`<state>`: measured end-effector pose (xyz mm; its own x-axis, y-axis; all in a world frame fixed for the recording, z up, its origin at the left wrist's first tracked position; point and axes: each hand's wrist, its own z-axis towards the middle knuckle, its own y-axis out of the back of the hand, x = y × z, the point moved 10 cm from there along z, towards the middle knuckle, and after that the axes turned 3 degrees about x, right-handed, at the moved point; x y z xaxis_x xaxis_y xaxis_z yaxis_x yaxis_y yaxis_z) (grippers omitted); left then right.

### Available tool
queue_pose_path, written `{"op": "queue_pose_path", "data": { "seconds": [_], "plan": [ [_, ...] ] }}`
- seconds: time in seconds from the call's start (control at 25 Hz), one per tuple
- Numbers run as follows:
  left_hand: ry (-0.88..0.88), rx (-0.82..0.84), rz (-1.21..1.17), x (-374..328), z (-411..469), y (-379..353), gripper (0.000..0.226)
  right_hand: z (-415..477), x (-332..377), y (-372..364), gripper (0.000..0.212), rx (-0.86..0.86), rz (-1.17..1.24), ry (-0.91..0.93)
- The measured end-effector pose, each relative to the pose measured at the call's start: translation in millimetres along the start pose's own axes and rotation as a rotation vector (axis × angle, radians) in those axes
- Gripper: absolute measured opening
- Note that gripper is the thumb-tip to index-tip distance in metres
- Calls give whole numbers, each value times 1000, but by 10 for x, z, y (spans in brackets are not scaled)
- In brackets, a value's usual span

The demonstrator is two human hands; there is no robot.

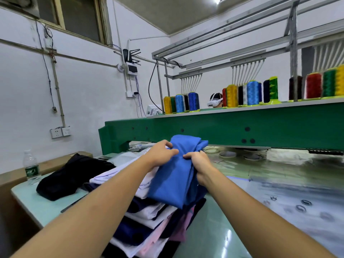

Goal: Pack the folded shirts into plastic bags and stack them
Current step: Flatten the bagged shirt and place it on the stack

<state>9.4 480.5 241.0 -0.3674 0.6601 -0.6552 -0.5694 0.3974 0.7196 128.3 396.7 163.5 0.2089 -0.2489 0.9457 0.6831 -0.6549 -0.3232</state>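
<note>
Blue shirt (173,183): cloth, matt, smooth, in soft folds. Stack (149,218) beneath it: cloth in white, navy and pink, matt. Black garment (74,175): matt cloth, slightly rough. Table (214,235): pale green top, smooth and glossy, with light reflections. Bottle (31,168): clear plastic, glossy, green label. Beam (214,131): green painted surface, smooth, satin. Rails (214,43): grey metal, dull. Thread cones (252,93): wound thread with a sheen, on yellow-green plastic bases. Box (50,163): brown cardboard, matt. Wall (89,94): white paint, matt.
</note>
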Motion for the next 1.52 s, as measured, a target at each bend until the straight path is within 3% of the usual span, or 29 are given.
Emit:
{"op": "queue_pose_path", "data": {
  "seconds": [0.16,0.28,0.6,0.68,0.8,0.92,1.12,1.28,1.4,1.52],
  "plan": [
    [-97,-5,-204,-298,38,-249,49,-107,300,149,30,7,92,80],
    [-195,8,-221,-768,10,-620,49,-253,550,540,29,-2,51,87],
    [-381,286,-214,-1704,-510,-2246,46,-1095,1074,2628,32,-340,-322,167],
    [-411,446,-57,-1678,-678,-2686,45,-1342,1117,3074,30,-389,-421,133],
    [-460,699,328,-1406,-967,-3258,64,-1719,1143,3628,24,-439,-520,92],
    [-456,798,393,-1198,-1116,-3494,62,-2001,1103,3980,25,-455,-576,41],
    [-601,686,552,-1169,-1212,-3466,51,-2261,1039,4231,27,-435,-644,-1],
    [-562,481,709,-1169,-1156,-3328,30,-2329,1002,4222,30,-397,-687,-9],
    [-486,330,916,-1208,-1099,-3240,47,-2303,1021,4120,30,-340,-758,13],
    [-400,341,834,-1309,-1093,-3299,57,-2248,1147,3892,16,-268,-862,124]
  ]
}}
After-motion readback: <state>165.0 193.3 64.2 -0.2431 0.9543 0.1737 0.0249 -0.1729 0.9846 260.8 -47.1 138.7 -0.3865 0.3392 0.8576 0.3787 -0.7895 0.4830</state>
